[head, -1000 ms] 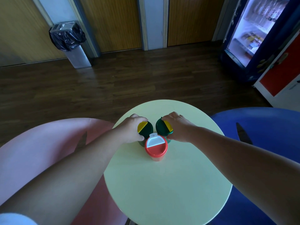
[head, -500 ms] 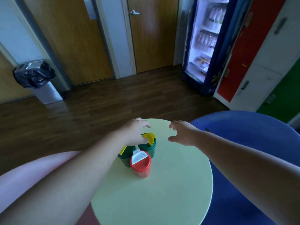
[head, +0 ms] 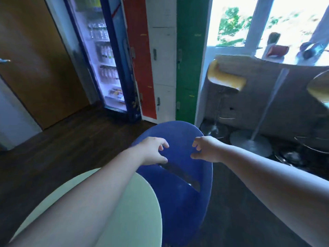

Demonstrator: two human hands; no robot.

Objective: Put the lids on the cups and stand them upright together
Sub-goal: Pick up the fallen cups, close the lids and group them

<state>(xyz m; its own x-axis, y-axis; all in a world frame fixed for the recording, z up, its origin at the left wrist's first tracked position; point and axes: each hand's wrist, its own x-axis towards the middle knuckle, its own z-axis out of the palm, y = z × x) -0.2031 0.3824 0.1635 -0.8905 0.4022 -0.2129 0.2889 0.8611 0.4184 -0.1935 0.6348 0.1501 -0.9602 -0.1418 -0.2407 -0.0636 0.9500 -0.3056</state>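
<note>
Cups and lids lie outside the view, so their place cannot be told. Two hands hang over the one blue chair [head: 178,196], the left hand [head: 153,150] and the right hand [head: 207,148] near each other but apart, each with fingers loosely curled and holding nothing. One pale green round table [head: 140,221] sits under the left forearm; two yellow stools [head: 225,79] and one lit drinks fridge [head: 106,68] stand beyond.

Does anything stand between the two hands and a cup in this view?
No cup shows here, so this cannot be judged. The left hand and the right hand hang empty, fingers loosely curled, above the blue chair. The left forearm hides part of the pale round table.
</note>
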